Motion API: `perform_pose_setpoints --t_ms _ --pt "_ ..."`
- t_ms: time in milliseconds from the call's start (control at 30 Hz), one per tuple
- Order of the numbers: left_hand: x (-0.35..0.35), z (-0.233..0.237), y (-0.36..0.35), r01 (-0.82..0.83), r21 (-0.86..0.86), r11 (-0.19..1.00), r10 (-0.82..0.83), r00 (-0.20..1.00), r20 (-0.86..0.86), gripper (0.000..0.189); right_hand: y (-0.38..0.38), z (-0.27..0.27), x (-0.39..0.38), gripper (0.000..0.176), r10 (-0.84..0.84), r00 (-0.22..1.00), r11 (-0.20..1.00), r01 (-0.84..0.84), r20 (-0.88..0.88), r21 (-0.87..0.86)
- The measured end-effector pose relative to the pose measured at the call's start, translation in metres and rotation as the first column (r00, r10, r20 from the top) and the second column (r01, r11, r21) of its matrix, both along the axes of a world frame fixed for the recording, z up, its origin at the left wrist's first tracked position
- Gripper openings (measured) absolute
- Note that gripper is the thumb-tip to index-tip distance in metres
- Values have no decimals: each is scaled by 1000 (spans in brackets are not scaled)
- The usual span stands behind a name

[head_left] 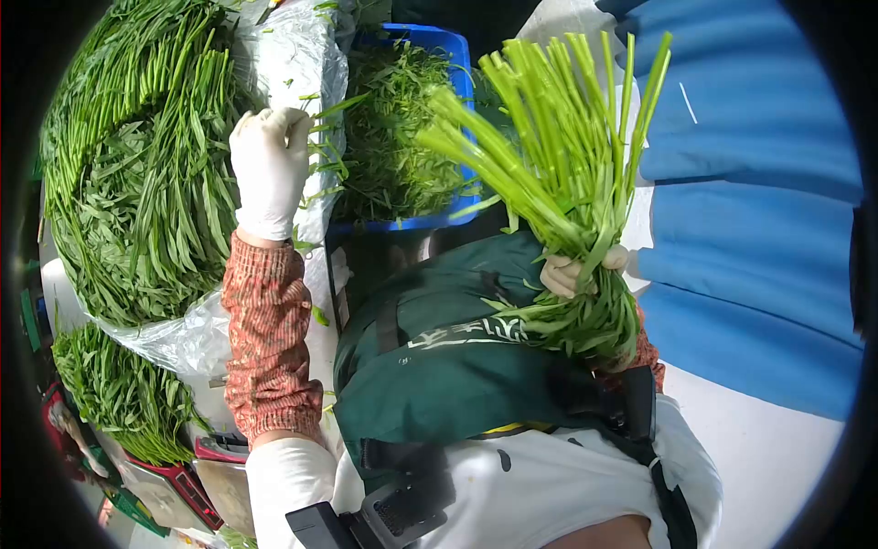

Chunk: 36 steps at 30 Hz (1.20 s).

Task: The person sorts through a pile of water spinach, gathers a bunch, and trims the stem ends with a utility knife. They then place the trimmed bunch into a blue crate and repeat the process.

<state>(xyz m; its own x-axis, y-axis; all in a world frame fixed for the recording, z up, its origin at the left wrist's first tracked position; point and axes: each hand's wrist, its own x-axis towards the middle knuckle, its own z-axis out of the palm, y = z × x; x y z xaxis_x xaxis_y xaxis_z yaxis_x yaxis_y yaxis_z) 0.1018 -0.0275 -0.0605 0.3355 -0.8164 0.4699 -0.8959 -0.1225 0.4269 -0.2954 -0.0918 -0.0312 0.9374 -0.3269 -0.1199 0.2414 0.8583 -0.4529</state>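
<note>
My right hand (581, 273), in a pale glove, is wrapped round a bunch of leafy green vegetable (576, 156) in front of the apron. Its thick cut stems fan upward and its leaves hang below the fist. My left hand (270, 165), in a white glove, is closed above the plastic-covered table edge (320, 197). Loose leaves show beside its fingers, but whatever is in them, if anything, is hidden. To its left lies a large heap of long-stemmed greens (151, 174). A blue crate (465, 101) of loose leaves (398, 133) stands to its right.
A smaller pile of greens (128, 393) lies at lower left, beside red-edged scales (187, 489). Clear plastic sheeting (183, 343) lies under the large heap. Blue sheeting (750, 220) hangs or lies along the right. A dark green apron (439, 366) covers my front.
</note>
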Motion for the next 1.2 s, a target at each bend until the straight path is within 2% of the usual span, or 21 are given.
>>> perform_pose_setpoints --t_ms 100,167,200,233,300,367,433,500,567,600,633,667,733,767,833,900,933,967,1033,1100,1200 --pt "-16 -10 -2 19 -22 1000 -16 993 118 39 4 7 7 56 -118 993 992 117 19 46" --pt "-39 -8 -7 133 -85 987 -140 986 -93 43 9 11 11 74 -194 980 976 189 42 111" --pt "-52 -5 -9 227 -69 971 -236 895 -378 45 7 5 11 81 -188 978 973 172 94 153" --pt "-66 0 -11 320 -81 944 -297 718 -630 48 6 2 12 88 -181 973 969 151 145 195" --pt "-99 23 -13 413 -167 896 -287 248 -925 54 9 4 16 93 -193 971 963 159 142 219" --pt "-122 38 -15 470 -222 854 -197 -103 -975 57 11 8 19 94 -185 977 964 158 110 213" --pt "-128 44 -21 626 -284 726 -146 -263 -954 39 11 4 20 89 -151 981 972 124 125 201" --pt "-132 38 -22 630 -288 722 -137 -278 -951 23 19 0 17 86 -179 977 965 152 116 214" --pt "-126 39 -21 576 -197 793 -104 -189 -976 15 19 0 17 87 -171 977 967 142 124 213" --pt "-122 38 -21 499 -164 851 -142 -81 -986 16 19 2 19 89 -167 977 967 136 135 215" --pt "-112 31 -21 395 -198 897 -146 -158 -977 17 20 4 20 90 -165 975 967 131 145 219" --pt "-100 33 -22 281 -239 929 -220 -97 -971 18 20 3 19 92 -154 971 969 111 185 221" --pt "-72 21 -22 89 -282 955 -263 -178 -948 20 15 -1 19 97 -124 956 973 65 266 221" --pt "-58 11 -21 44 -272 961 -266 -107 -958 20 10 -5 20 98 -74 938 980 6 338 198" --pt "-51 -4 -16 73 -201 977 -192 -123 -974 21 2 -11 25 99 9 896 983 -89 445 158" --pt "-73 -12 -9 239 -187 953 -106 -314 -943 24 -1 -11 31 100 74 854 978 -163 515 129" --pt "-86 -9 -9 381 -137 914 89 -519 -850 28 -1 -12 38 100 99 835 976 -189 541 113" --pt "-101 -25 -8 439 -317 841 132 -734 -666 30 -2 -13 42 99 124 816 972 -214 565 96" --pt "-132 -28 -10 366 -426 828 238 -916 -324 28 4 -14 33 85 97 885 976 -174 455 130" --pt "-140 -28 -16 394 -478 785 213 -897 -388 23 14 -6 27 70 38 946 983 -93 323 157" --pt "-118 -24 -15 506 -404 762 50 -667 -743 20 18 3 13 53 15 993 992 -29 117 120"
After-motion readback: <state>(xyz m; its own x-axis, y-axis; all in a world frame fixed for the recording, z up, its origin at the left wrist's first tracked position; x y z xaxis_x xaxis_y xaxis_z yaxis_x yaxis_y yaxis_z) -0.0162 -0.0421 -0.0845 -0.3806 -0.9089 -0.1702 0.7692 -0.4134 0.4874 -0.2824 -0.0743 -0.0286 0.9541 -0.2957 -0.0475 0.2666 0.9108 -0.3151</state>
